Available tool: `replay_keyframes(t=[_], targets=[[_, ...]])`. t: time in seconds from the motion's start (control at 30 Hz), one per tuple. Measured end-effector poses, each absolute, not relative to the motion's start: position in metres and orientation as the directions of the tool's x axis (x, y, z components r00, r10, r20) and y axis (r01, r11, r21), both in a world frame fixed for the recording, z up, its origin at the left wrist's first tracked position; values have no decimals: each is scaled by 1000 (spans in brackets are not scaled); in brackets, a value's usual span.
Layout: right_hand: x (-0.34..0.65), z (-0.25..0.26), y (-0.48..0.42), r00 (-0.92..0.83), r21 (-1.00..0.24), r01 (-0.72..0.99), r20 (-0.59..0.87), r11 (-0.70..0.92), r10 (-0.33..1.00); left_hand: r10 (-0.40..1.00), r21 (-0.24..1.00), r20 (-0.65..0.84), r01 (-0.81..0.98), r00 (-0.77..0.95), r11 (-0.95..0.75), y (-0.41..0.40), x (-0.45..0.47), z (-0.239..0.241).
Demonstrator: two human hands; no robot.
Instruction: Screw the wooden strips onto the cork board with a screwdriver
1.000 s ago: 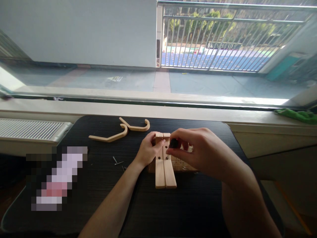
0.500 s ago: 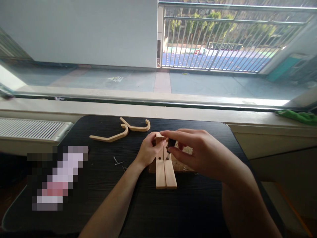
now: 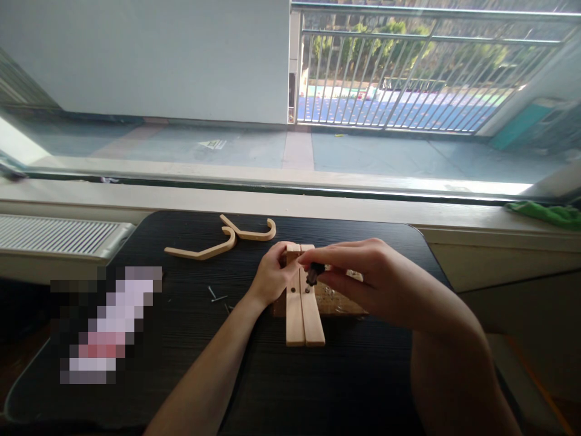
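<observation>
Two pale wooden pieces (image 3: 295,321) lie side by side, with a dark hole or screw in each near the bend. My left hand (image 3: 273,274) is closed around their far left side, thumb on top. In my right hand (image 3: 367,269) a short black-handled screwdriver (image 3: 312,275) is pinched between thumb and fingers. It tilts, its tip at the screw (image 3: 307,290) in the right-hand piece. Under the wood rests a brown block or package (image 3: 338,304) with a shiny, clear-looking surface, partly hidden by my right hand.
Two hooked wooden pieces (image 3: 204,251) lie at the back left of the black table (image 3: 181,339). Several loose screws (image 3: 218,298) are left of my left hand. A pixelated patch covers something at left. Beyond are a windowsill (image 3: 254,198), a radiator (image 3: 59,236) and a green cloth (image 3: 544,215).
My right hand has turned and shifted slightly right, and the screwdriver handle leans more to the right. The far end of the right wooden piece is now uncovered. My left hand stays put.
</observation>
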State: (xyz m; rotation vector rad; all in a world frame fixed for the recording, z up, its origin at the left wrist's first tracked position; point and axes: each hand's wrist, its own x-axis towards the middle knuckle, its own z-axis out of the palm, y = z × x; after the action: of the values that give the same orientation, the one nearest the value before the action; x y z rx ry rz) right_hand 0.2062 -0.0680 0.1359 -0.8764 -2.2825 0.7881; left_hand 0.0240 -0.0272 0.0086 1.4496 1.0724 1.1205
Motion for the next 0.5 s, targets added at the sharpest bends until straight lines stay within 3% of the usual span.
replay_keyframes(t=[0.27, 0.5], targets=[[206, 139, -69, -618, -695, 437, 229, 571, 752, 982, 993, 63, 83, 179, -79, -28, 25, 12], [205, 135, -66, -579, -629, 505, 261, 591, 773, 979, 996, 62, 48, 195, -73, -28, 24, 7]])
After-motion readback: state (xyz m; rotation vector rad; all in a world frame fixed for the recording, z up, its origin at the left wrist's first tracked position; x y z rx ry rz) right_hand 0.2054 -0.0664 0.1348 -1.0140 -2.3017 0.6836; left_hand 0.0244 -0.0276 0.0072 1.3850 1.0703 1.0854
